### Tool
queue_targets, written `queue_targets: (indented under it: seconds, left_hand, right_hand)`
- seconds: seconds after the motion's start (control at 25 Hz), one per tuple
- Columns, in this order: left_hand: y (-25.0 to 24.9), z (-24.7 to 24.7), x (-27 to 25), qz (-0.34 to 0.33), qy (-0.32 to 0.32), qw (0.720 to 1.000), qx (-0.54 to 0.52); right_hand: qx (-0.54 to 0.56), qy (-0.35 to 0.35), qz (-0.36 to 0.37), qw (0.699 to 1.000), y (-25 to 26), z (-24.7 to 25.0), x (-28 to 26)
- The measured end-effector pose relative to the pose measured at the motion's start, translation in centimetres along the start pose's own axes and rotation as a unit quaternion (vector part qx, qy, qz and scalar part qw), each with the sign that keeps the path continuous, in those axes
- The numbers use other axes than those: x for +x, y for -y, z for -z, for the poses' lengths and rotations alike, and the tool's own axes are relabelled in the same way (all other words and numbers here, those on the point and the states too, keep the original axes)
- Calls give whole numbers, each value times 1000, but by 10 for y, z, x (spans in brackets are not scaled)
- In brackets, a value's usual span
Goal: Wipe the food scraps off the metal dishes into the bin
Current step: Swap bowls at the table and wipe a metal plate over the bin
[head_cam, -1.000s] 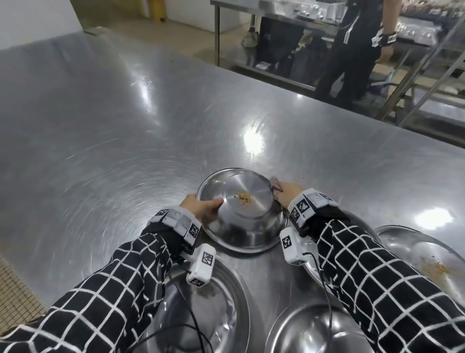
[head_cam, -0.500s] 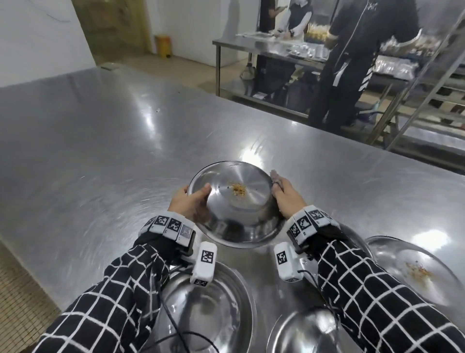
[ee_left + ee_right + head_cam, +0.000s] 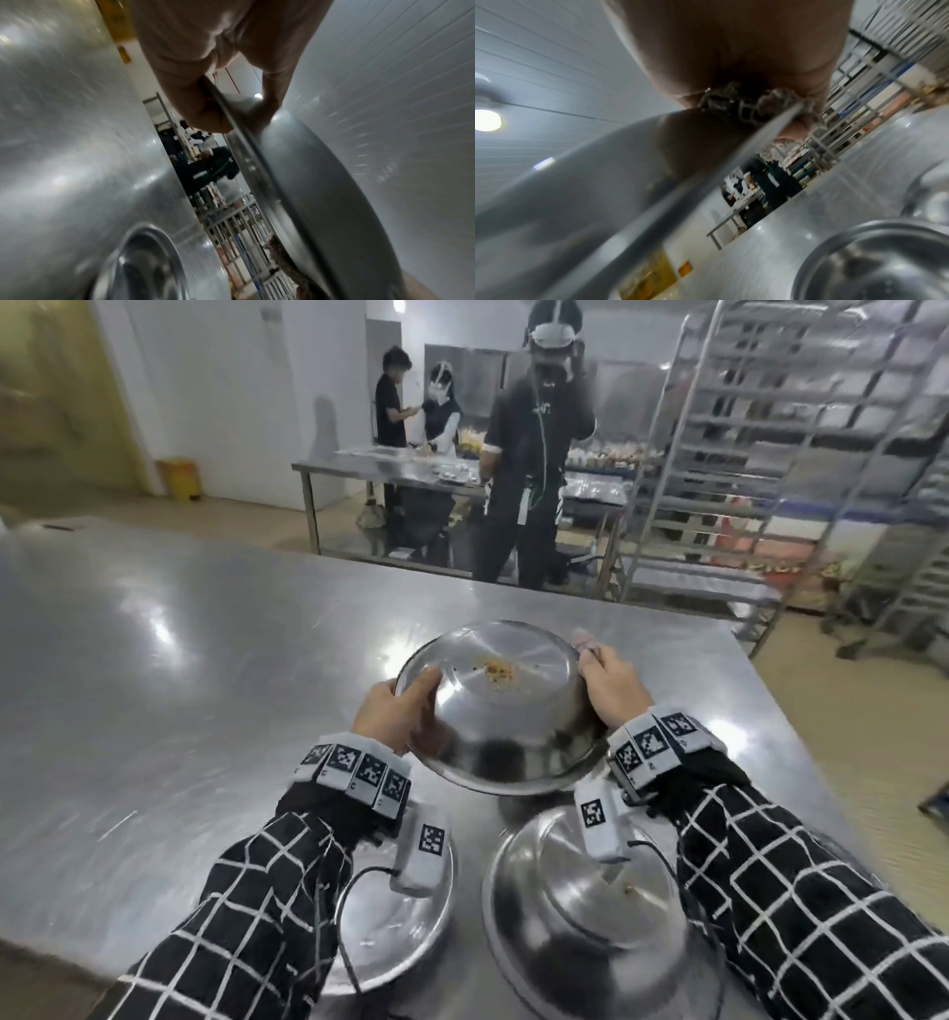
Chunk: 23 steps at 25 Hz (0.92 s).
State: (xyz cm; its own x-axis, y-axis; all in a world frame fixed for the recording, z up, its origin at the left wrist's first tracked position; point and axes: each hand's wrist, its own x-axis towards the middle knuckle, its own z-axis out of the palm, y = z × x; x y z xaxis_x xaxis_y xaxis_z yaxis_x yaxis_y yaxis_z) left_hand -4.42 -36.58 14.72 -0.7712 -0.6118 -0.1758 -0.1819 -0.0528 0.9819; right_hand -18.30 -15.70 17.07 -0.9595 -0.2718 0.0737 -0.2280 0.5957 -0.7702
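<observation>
A round metal dish hangs tilted above the steel table, with a small patch of orange food scraps in its middle. My left hand grips its left rim, thumb inside the bowl; the left wrist view shows the rim pinched by that hand. My right hand grips the right rim together with a pinkish cloth. In the right wrist view the cloth is pressed against the dish edge under my hand. No bin is in view.
Two more metal dishes sit on the table near me, one under my left wrist and one under my right. A person stands just beyond the table's far edge. A tall metal rack stands at the right.
Both hands have lifted the dish off the table and raised it. The scraps have stayed in its middle. The head view has tipped up toward the room.
</observation>
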Motion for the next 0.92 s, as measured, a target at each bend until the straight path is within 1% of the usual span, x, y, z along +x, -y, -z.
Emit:
queue_targets:
  seconds: [0.12, 0.2, 0.28, 0.36, 0.48, 0.6, 0.72, 0.84, 0.92]
  left_hand:
    - [-4, -45, -36, -11, 73, 997, 17]
    - [-5, -83, -61, -22, 131, 990, 41]
    - [-6, -125, -87, -39, 185, 979, 70]
    - [-7, -173, -114, -38, 240, 968, 67]
    - [-2, -244, -151, -37, 305, 950, 61]
    - [8, -320, -197, -39, 350, 933, 73]
    - [24, -400, -246, -30, 398, 914, 75]
    - [36, -465, -292, -28, 406, 909, 93]
    - [45, -502, -320, -32, 414, 901, 124]
  right_hand:
    - [-25, -71, -41, 996, -30, 58, -49]
    - [-40, -116, -78, 989, -57, 99, -87]
    - [-54, -152, -106, 981, -85, 141, -126]
    - [-67, -194, -126, 971, -113, 182, -165]
    - [-90, -246, -175, 949, -152, 233, -216]
    - [-144, -300, -197, 922, -204, 284, -263]
    - [-152, -329, -241, 900, -261, 337, -303]
    - [-149, -337, -279, 887, -309, 385, -332]
    - [-145, -341, -304, 877, -340, 414, -348]
